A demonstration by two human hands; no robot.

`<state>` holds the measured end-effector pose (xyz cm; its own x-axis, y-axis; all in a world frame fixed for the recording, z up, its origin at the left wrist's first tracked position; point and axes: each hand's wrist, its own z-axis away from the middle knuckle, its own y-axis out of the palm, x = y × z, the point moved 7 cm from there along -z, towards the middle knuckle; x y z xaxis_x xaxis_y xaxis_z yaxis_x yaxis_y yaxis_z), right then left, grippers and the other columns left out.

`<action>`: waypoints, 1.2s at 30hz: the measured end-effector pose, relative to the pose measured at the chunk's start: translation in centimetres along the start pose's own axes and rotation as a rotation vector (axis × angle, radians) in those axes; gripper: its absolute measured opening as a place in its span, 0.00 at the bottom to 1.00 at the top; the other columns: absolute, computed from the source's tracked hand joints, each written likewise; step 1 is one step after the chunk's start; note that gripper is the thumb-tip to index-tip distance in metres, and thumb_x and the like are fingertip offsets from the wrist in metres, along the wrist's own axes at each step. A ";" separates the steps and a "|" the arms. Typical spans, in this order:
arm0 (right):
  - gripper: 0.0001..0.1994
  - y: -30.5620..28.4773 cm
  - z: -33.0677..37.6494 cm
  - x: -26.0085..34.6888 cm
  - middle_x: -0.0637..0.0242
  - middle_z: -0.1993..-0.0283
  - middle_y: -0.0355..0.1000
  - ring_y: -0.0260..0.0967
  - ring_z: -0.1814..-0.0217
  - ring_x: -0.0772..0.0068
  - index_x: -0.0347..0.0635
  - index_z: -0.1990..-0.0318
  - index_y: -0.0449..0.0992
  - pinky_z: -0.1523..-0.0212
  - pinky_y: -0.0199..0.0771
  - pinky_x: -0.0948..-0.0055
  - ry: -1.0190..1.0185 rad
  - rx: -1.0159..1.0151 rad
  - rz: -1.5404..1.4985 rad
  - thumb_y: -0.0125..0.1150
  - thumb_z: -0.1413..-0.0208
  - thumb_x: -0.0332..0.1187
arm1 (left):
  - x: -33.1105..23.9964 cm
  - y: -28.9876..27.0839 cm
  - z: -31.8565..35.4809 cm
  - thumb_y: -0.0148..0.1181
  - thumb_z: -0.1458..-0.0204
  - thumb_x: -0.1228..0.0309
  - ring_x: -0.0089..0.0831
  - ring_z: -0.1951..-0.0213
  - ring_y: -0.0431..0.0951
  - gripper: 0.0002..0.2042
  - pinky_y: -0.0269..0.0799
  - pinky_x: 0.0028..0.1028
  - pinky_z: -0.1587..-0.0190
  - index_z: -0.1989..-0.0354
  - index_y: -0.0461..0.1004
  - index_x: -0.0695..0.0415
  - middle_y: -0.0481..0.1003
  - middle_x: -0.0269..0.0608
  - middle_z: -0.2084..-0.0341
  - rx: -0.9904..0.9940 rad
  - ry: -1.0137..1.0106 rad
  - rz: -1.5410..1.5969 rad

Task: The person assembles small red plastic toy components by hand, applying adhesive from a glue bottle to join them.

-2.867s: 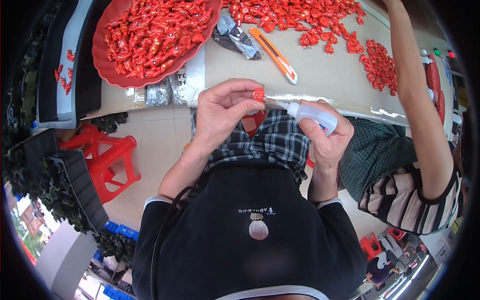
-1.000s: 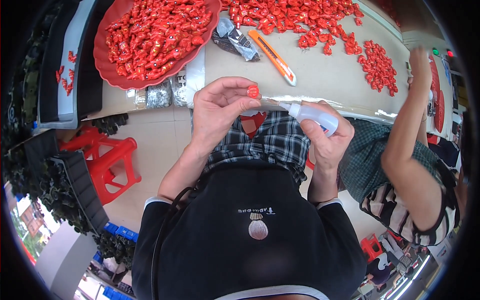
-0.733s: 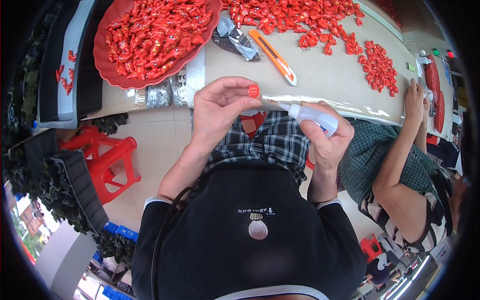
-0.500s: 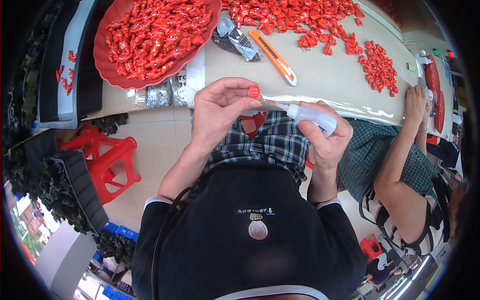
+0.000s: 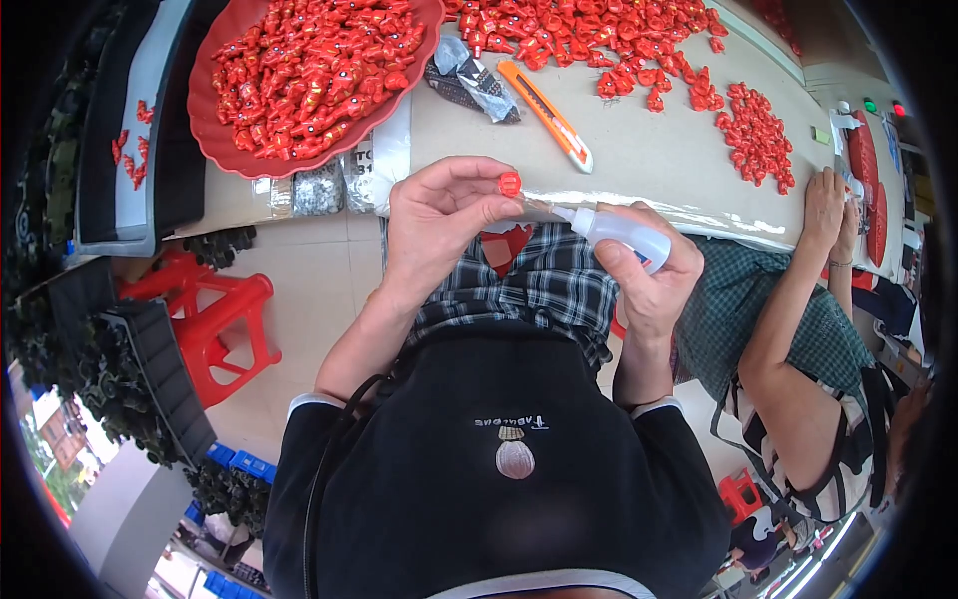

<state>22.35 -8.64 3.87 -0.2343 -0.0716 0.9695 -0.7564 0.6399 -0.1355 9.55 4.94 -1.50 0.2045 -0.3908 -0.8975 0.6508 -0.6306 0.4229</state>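
Observation:
Between the thumb and fingers of my left hand is a small red plastic piece, its face turned up. My right hand is closed around a white squeeze bottle of glue. The bottle's thin nozzle points left toward the red piece, just beyond my left fingertips. Whether any liquid leaves the tip is too small to tell. Both hands hover over my lap at the near edge of the table.
A red scalloped bowl full of small red figures stands at the left of the table. Beside it lie a crumpled packet and an orange utility knife. Loose red pieces spread farther right, near a co-worker's hands.
The red piece has turned slightly in my left fingers, its face now looking different. My right hand and the bottle have barely moved. At the right, the co-worker's arms have shifted a little.

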 end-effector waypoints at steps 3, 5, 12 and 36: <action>0.14 0.0 0.0 0.0 0.65 0.75 0.71 0.64 0.75 0.80 0.31 0.64 0.76 0.74 0.60 0.83 0.013 -0.005 -0.024 0.67 0.62 0.25 | 0.0 0.0 0.0 0.59 0.57 0.85 0.26 0.66 0.77 0.12 0.75 0.22 0.61 0.61 0.70 0.68 0.75 0.44 0.70 0.006 0.004 -0.006; 0.14 0.0 0.1 0.0 0.65 0.75 0.71 0.64 0.75 0.80 0.31 0.64 0.76 0.74 0.60 0.83 0.026 -0.013 -0.048 0.67 0.61 0.25 | 0.0 0.0 0.0 0.59 0.57 0.85 0.26 0.66 0.77 0.12 0.75 0.22 0.61 0.61 0.70 0.69 0.75 0.44 0.70 0.010 0.014 -0.013; 0.13 -0.5 0.1 -0.6 0.67 0.76 0.70 0.63 0.76 0.82 0.31 0.64 0.76 0.75 0.58 0.84 0.026 -0.097 -0.109 0.66 0.60 0.25 | 0.0 0.0 0.1 0.59 0.57 0.85 0.27 0.66 0.77 0.12 0.75 0.23 0.60 0.62 0.70 0.69 0.75 0.45 0.70 0.008 0.021 0.000; 0.17 -2.2 -2.5 -2.4 0.64 0.61 0.72 0.67 0.62 0.78 0.33 0.58 0.73 0.61 0.66 0.80 0.126 -0.285 -0.032 0.66 0.59 0.25 | 0.0 0.2 1.1 0.58 0.56 0.85 0.27 0.65 0.76 0.13 0.74 0.23 0.59 0.60 0.69 0.67 0.74 0.45 0.66 0.030 -0.062 0.055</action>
<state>26.08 -7.99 2.37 -0.1219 -0.0112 0.9925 -0.5563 0.8289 -0.0590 8.90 4.08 -1.23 0.1928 -0.4653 -0.8639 0.6178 -0.6264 0.4753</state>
